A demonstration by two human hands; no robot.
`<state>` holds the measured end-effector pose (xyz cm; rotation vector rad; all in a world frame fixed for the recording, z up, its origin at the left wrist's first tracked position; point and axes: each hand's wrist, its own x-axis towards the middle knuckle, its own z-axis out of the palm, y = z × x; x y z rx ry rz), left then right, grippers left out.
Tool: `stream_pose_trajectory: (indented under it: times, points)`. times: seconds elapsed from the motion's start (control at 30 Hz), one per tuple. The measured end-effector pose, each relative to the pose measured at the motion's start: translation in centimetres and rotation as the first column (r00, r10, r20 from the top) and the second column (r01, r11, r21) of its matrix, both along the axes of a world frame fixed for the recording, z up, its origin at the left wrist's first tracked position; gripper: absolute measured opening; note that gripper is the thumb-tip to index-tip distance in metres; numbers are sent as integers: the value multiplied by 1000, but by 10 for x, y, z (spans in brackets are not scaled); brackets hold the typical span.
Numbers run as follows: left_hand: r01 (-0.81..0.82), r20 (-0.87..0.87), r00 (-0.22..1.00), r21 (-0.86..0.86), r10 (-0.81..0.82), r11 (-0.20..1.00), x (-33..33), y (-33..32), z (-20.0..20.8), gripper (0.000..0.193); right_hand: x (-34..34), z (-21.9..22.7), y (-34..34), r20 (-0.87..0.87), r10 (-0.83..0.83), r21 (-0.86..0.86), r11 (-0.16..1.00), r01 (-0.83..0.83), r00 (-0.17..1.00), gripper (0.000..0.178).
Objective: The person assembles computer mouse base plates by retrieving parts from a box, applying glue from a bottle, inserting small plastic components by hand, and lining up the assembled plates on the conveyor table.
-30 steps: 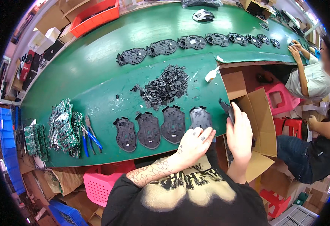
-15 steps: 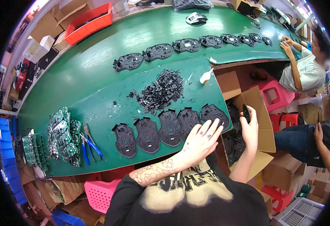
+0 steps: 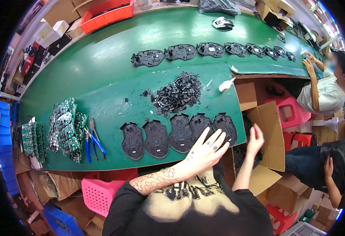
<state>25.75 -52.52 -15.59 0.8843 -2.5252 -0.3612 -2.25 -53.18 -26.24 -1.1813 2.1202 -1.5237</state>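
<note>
My left hand (image 3: 206, 151) lies with fingers spread over the near edge of two black mouse bottom shells at the right end of a row. The rightmost mouse shell (image 3: 226, 126) stands beside its fingertips; the neighbouring shell (image 3: 199, 122) is partly covered by the hand. Further left in the row are more shells, among them a broad one (image 3: 180, 131). My right hand (image 3: 256, 141) is raised at the table's right edge, over a cardboard box (image 3: 272, 133). Its fingers are curled together; what they hold blends into the dark parts in the box.
Behind the row lies a heap of small black pieces (image 3: 178, 92), with a white bottle (image 3: 226, 84) to its right. Green circuit boards (image 3: 66, 129) and blue-handled pliers (image 3: 95, 143) are at left. A second row of shells (image 3: 180, 52) leads toward a seated person (image 3: 324, 90).
The rightmost shell has turned from tilted to nearly in line with the row. My right hand, which held a black shell upright, has lowered slightly. The whole view has shifted.
</note>
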Motion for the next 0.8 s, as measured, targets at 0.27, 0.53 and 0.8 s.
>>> stream_pose_trajectory:
  times: [0.27,0.53,0.8]
  points:
    - [-54,11,998,-6,54,999,4,6,-3,60,131,147,-86,-372,717,215,685,-696,590,14]
    - [-65,66,996,-7,66,998,10,11,0,60,135,127,-97,-252,737,287,676,-679,627,10]
    - [-59,58,997,37,57,998,10,12,8,60,80,138,-42,442,649,-139,732,-667,619,9]
